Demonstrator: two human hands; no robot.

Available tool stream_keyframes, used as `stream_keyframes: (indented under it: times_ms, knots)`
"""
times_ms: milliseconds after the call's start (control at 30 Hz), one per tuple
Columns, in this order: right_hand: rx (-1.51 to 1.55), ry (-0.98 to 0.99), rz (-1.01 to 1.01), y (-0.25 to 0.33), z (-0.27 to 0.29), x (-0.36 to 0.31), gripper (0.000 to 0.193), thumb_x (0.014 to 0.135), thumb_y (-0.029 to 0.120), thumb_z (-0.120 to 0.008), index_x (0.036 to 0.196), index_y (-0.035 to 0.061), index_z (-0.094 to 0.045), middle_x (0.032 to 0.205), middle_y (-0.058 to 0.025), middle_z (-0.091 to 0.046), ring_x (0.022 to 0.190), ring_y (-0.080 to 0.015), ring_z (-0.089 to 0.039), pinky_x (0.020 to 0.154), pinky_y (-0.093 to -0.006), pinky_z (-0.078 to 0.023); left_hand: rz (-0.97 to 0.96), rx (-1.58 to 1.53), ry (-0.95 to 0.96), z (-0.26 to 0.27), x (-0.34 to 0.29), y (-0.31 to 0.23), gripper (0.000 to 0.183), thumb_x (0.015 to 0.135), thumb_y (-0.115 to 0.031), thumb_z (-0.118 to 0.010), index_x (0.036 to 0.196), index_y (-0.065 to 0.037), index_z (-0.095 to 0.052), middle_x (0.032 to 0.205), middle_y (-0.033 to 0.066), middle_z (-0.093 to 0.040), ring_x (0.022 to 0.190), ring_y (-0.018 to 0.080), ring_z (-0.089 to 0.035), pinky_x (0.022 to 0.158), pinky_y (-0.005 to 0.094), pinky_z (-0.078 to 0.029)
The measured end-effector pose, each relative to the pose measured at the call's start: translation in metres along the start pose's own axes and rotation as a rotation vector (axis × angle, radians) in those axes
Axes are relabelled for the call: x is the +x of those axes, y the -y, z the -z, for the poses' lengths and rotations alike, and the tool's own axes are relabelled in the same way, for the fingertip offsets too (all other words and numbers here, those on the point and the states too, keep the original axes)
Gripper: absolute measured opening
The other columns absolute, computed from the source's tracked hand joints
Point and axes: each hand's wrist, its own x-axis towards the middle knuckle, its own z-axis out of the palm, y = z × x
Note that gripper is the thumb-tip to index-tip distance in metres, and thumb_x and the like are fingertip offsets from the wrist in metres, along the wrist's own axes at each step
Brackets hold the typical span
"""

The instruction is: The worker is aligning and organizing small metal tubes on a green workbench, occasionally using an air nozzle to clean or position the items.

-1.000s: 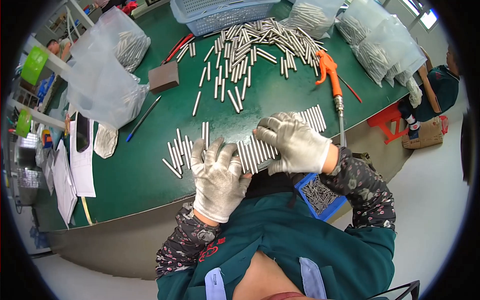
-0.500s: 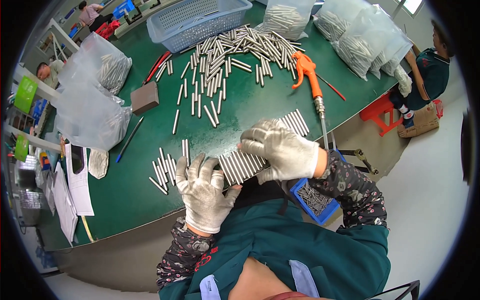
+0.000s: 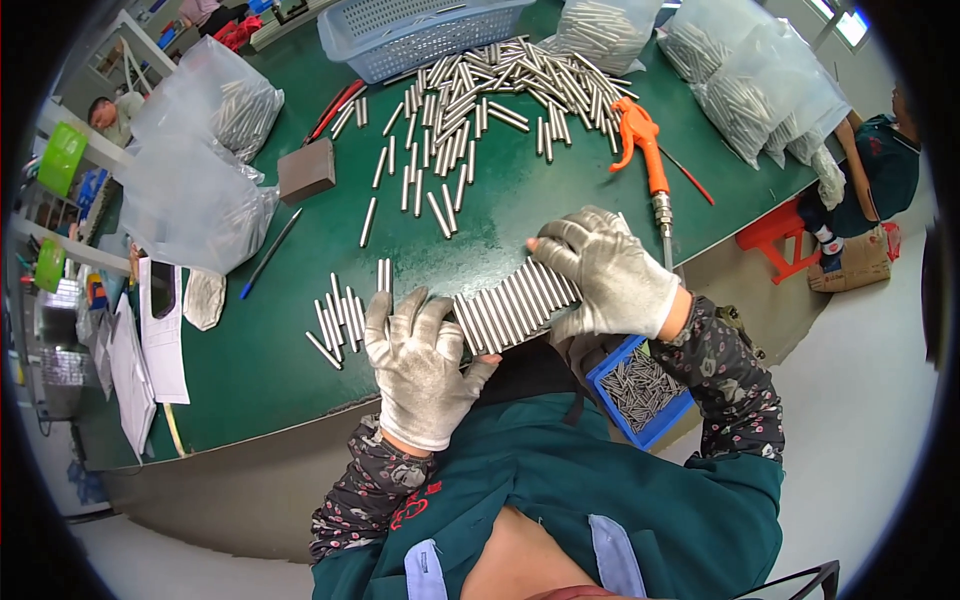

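Note:
A tight side-by-side row of shiny metal pins (image 3: 512, 308) lies at the table's near edge, pressed between my two hands. My left hand (image 3: 425, 372), in a white glove with bare fingertips showing, closes on the row's left end, its thumb along the near side. At the right end my right hand (image 3: 618, 278), gloved the same way, grips with fingers over the far side and thumb near. Its palm hides the last pins there. Just left of my left hand lie several loose pins (image 3: 338, 315).
A heap of pins (image 3: 500, 85) spreads before a blue basket (image 3: 420, 45). An orange air gun (image 3: 640, 145) lies right, a brown block (image 3: 306, 171) and pen (image 3: 270, 255) left. Bags of pins (image 3: 745, 95) stand behind. Below the edge sits a blue bin (image 3: 650, 430). A person sits far right.
My right hand has drawn the separate group of pins on the right against the row, which is now longer. My left hand stays at the left end. The whole view has shifted slightly.

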Motion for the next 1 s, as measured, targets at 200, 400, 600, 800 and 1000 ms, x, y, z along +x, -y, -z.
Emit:
stream_keyframes:
  times_ms: [200, 400, 600, 800, 1000]
  knots:
    - [0.023, -0.006, 0.052, 0.001, -0.002, 0.005, 0.082, 0.063, 0.067, -0.065, 0.115, 0.0031, -0.061, 0.107, -0.0166, -0.059, 0.100, -0.0354, -0.054, 0.090, -0.0453, -0.040, 0.036, -0.040, 0.002, -0.003, -0.005, 0.000, 0.044, 0.058, -0.032, -0.079, 0.085, -0.004, -0.059, 0.107, 0.0081, -0.057, 0.114, 0.0288, -0.050, 0.105, 0.0557, -0.027]
    - [0.021, -0.005, 0.070, 0.023, 0.014, 0.018, 0.075, 0.068, 0.060, -0.065, 0.114, 0.0014, -0.060, 0.107, -0.0200, -0.059, 0.100, -0.0389, -0.054, 0.090, -0.0474, -0.041, 0.041, -0.107, 0.003, 0.001, -0.008, 0.002, 0.053, 0.051, -0.035, -0.081, 0.089, -0.008, -0.056, 0.105, 0.0068, -0.057, 0.108, 0.0290, -0.052, 0.101, 0.0556, -0.031]
    - [-0.106, 0.103, -0.056, 0.036, 0.005, 0.092, 0.027, 0.079, 0.024, -0.064, 0.101, 0.0087, -0.063, 0.084, -0.0128, -0.063, 0.085, -0.0321, -0.061, 0.074, -0.0426, -0.048, 0.088, -0.043, -0.076, 0.010, -0.022, 0.017, 0.049, 0.054, -0.031, -0.080, 0.091, -0.008, -0.057, 0.106, 0.0078, -0.057, 0.108, 0.0292, -0.053, 0.101, 0.0552, -0.031]
    - [-0.229, 0.018, -0.030, 0.006, -0.028, 0.128, 0.029, 0.077, 0.003, -0.053, 0.100, 0.0109, -0.068, 0.081, -0.0134, -0.063, 0.081, -0.0316, -0.062, 0.073, -0.0412, -0.049, 0.194, 0.035, -0.061, 0.022, -0.037, 0.038, 0.051, 0.055, -0.028, -0.081, 0.096, -0.008, -0.057, 0.110, 0.0076, -0.057, 0.110, 0.0293, -0.052, 0.101, 0.0540, -0.032]
    - [-0.077, 0.045, 0.044, -0.007, -0.019, 0.127, 0.027, 0.077, 0.004, -0.059, 0.102, 0.0101, -0.067, 0.083, -0.0125, -0.063, 0.084, -0.0305, -0.062, 0.075, -0.0400, -0.049, 0.215, 0.020, -0.081, 0.022, -0.041, 0.048, 0.056, 0.054, -0.028, -0.082, 0.101, -0.009, -0.057, 0.112, 0.0078, -0.055, 0.111, 0.0289, -0.051, 0.102, 0.0537, -0.031]
